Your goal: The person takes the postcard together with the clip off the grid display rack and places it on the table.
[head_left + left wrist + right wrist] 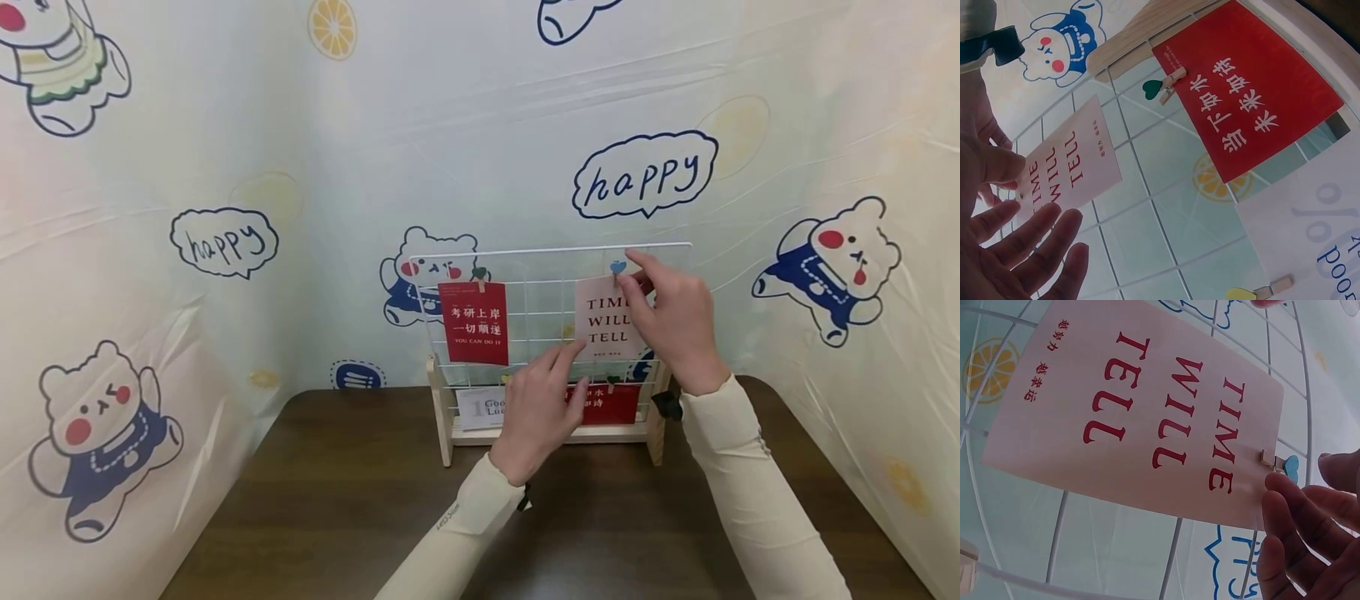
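Four cards (476, 325): head | three: left wrist | only pink card (1144, 425): right wrist

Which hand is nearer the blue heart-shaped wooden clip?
Right. The right hand is beside the clip; the left hand is lower, near the bottom of the pale pink rectangular card.
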`<state>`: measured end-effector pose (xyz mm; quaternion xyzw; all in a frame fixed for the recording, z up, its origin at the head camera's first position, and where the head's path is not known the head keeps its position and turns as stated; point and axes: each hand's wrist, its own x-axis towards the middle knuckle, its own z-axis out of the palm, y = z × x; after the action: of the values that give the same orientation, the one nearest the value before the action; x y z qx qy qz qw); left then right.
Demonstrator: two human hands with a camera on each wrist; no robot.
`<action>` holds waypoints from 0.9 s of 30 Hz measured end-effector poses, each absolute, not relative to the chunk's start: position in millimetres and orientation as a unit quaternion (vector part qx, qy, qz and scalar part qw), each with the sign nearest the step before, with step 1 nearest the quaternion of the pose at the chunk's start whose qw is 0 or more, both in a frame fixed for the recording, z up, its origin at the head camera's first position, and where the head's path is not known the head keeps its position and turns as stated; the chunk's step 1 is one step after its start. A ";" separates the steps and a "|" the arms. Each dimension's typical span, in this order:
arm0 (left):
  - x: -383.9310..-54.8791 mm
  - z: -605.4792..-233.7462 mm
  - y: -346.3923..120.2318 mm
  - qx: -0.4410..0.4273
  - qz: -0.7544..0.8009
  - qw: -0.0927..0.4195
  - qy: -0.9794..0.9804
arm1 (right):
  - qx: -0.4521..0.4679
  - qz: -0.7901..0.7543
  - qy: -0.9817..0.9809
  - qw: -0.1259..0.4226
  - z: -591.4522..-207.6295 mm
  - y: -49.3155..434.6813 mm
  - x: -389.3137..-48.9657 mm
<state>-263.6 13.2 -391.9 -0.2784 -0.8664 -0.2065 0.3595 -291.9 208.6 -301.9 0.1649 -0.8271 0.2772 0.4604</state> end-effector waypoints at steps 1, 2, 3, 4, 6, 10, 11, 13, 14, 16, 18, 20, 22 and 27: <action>-264.1 -391.7 13.6 -0.278 -0.207 0.360 -0.866 | 0.163 0.277 -0.828 0.460 -301.5 208.6 -292.6; -264.6 -391.5 14.0 -0.278 -0.207 0.360 -0.866 | 0.163 0.276 -0.829 0.459 -301.2 208.6 -293.5; -265.2 -391.5 14.4 -0.277 -0.207 0.359 -0.867 | 0.161 0.275 -0.829 0.459 -300.9 208.4 -294.0; -265.6 -391.4 14.8 -0.276 -0.207 0.360 -0.867 | 0.159 0.274 -0.830 0.458 -300.6 208.3 -294.6; -266.6 -390.9 15.4 -0.272 -0.209 0.357 -0.869 | 0.157 0.272 -0.832 0.457 -300.2 208.0 -295.8; -269.3 -390.5 17.2 -0.263 -0.209 0.351 -0.874 | 0.154 0.269 -0.836 0.453 -298.6 206.6 -297.6; -270.2 -390.4 17.8 -0.261 -0.208 0.349 -0.876 | 0.152 0.268 -0.838 0.451 -298.3 206.1 -297.9; -271.7 -390.1 18.9 -0.259 -0.208 0.346 -0.877 | 0.149 0.268 -0.841 0.446 -297.4 205.3 -298.4; -272.4 -389.8 19.5 -0.258 -0.208 0.345 -0.878 | 0.146 0.268 -0.843 0.443 -297.0 205.1 -298.6; -274.0 -389.9 20.7 -0.256 -0.207 0.342 -0.880 | 0.142 0.270 -0.845 0.439 -296.5 204.8 -298.8; -275.4 -390.1 21.6 -0.256 -0.209 0.340 -0.881 | 0.139 0.272 -0.846 0.437 -296.2 204.9 -299.0; -276.6 -390.4 22.4 -0.254 -0.211 0.340 -0.881 | 0.137 0.273 -0.847 0.435 -296.0 205.2 -299.6; -277.8 -390.3 23.0 -0.253 -0.212 0.343 -0.880 | 0.136 0.272 -0.848 0.433 -296.1 205.4 -300.4; -281.3 -389.0 25.5 -0.250 -0.214 0.344 -0.880 | 0.135 0.269 -0.851 0.431 -295.9 205.9 -303.6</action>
<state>-281.3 25.5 -389.0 -0.2497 -0.8798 -0.2135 0.3435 -303.6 205.9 -295.9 0.1346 -0.8507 0.2689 0.4311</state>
